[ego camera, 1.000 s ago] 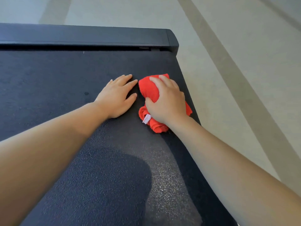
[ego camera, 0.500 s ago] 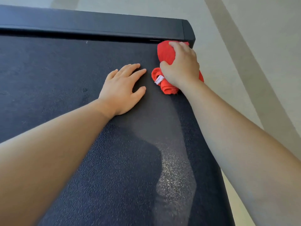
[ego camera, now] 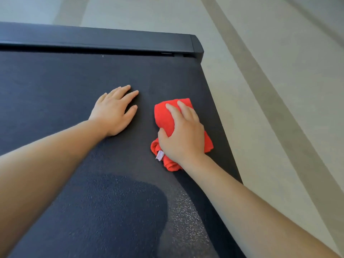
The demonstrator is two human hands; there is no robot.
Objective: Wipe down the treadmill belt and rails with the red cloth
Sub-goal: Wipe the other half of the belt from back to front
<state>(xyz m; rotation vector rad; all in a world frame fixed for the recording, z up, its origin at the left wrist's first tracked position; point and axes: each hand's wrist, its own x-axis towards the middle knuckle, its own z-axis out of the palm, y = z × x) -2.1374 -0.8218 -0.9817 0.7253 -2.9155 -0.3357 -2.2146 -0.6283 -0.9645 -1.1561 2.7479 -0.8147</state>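
The right hand (ego camera: pixel 183 135) is pressing down on the red cloth (ego camera: pixel 163 116). Its fingers are curling over the top of the bundle and the thumb is hooking round the left side, so it is gripping the cloth rather than merely resting on it. The cloth is lying bunched on the belt (ego camera: pixel 65 81), near the belt's right edge, with a small white tag (ego camera: pixel 159 155) sticking out at its near left corner.

Half a second ago this hand was holding the cloth up in the far right corner, against the far rail (ego camera: pixel 93 39). Now the cloth is sitting well back from that rail, nearer the person, so the hand is drawing a stroke back along the right side. To my judgement this is pointing to back-and-forth passes on this one strip, with most of the belt to the left, and the rails, still waiting.

To the left, the left hand (ego camera: pixel 113 112) is staying flat on the belt with its fingers straight and slightly spread. It is holding nothing, lying apart from the cloth and seemingly bracing. Beyond the belt's right edge the pale floor (ego camera: pixel 270 90) is showing. No container is appearing anywhere in view.
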